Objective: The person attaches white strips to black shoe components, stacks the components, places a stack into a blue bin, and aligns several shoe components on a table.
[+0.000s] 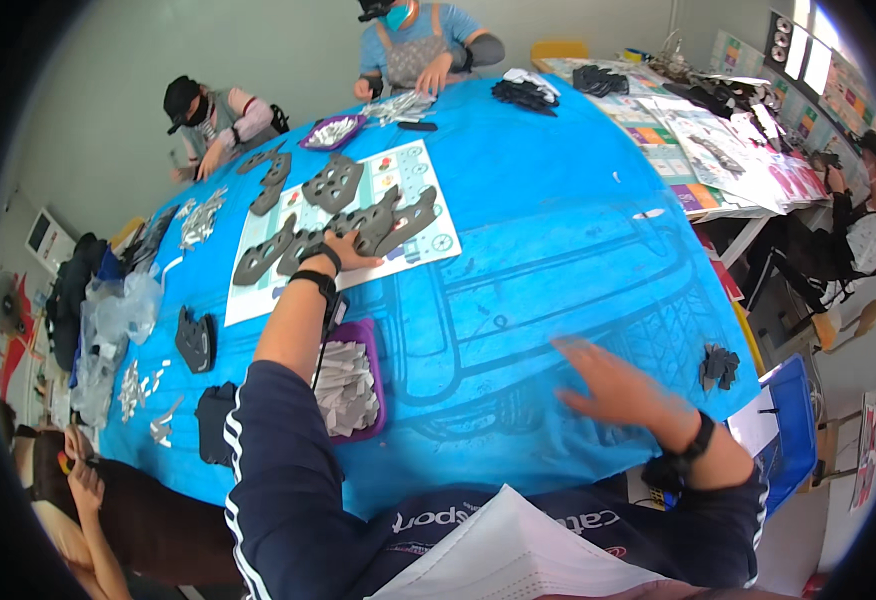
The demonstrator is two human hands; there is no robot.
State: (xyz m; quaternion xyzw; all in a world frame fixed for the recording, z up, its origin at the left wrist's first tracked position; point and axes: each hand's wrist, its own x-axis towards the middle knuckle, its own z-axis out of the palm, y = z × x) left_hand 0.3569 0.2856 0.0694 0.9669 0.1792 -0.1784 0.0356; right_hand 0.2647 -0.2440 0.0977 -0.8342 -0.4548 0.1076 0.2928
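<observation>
My left hand (341,252) reaches to a printed white sheet (433,160), fingers apart, touching the near edge of dark grey, foam-like shaped pieces with cut-out holes (373,222). Whether it grips one is hard to see. More such pieces lie on the sheet, among them a wide one with several holes (334,184) and a narrow one (266,253). Over the blue table cover (548,250), my right hand (613,383) is blurred by motion, its thumb apart from the fingers, with nothing visible in it. Beside my left forearm stands a purple basket (382,400) of grey-white strips (346,385).
Two people sit at the table's far side, near another purple basket (358,122) and loose strips (398,107). Dark pieces (196,340) and small white bits lie left. A black bundle (720,367) lies right, near a blue crate (798,425). Another person is at lower left.
</observation>
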